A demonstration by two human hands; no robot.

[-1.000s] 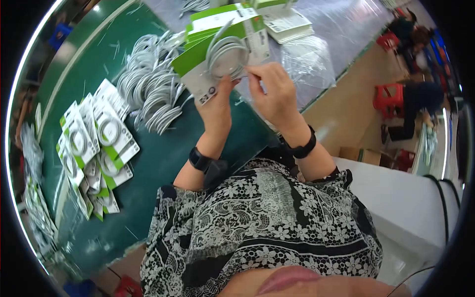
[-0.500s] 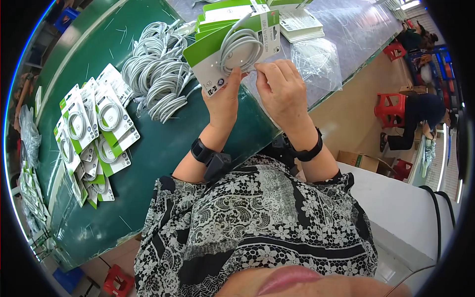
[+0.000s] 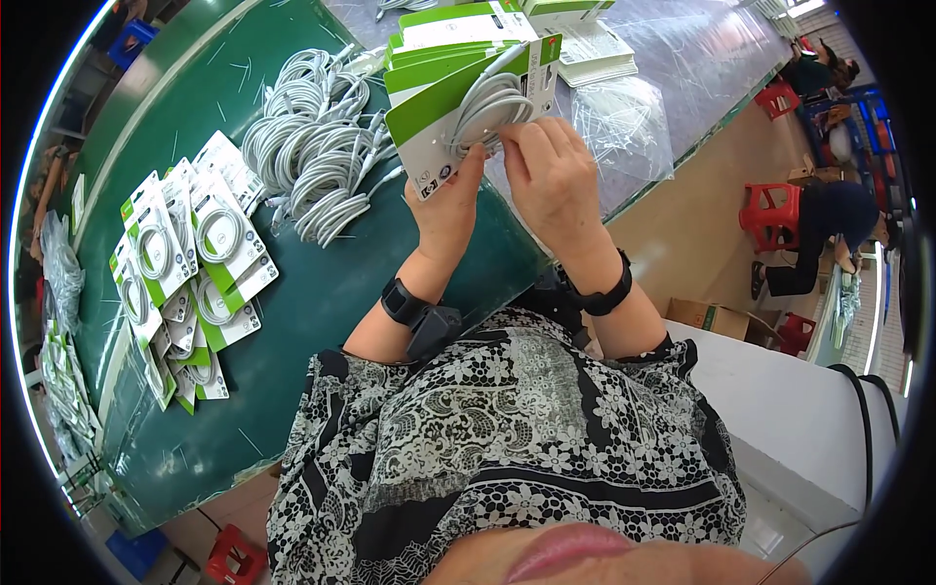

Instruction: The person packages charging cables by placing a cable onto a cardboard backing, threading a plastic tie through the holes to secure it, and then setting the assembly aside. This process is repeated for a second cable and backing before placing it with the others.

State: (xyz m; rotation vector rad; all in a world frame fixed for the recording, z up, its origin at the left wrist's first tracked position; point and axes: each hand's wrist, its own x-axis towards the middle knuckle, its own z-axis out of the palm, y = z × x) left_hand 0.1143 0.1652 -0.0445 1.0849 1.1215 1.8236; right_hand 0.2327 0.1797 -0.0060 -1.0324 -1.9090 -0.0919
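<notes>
My left hand point(image 3: 448, 200) grips a green-and-white backing card point(image 3: 419, 130) by its lower edge, thumb on the front. A coiled white cable point(image 3: 495, 105) lies against the face of that card, tilted in the air above the table. At the coil's right side, the fingertips of my right hand point(image 3: 554, 175) are pinched together; whether they hold the coil or a thin tie is hidden. Just left of the card lies a heap of coiled cables point(image 3: 317, 146). Farther left are several finished-looking cards with coils point(image 3: 190, 263), piled loosely.
Stacks of green-and-white cards point(image 3: 458, 34) stand behind the held card. Thin clear ties lie in a plastic bag point(image 3: 624, 122) on the grey table. Loose ties are scattered on the green tabletop point(image 3: 322, 302). A red stool point(image 3: 770, 219) and other people are off to the right.
Both hands stay together at the card. The left hand and card have shifted slightly right and down, and my right fingertips now sit higher, against the coil.
</notes>
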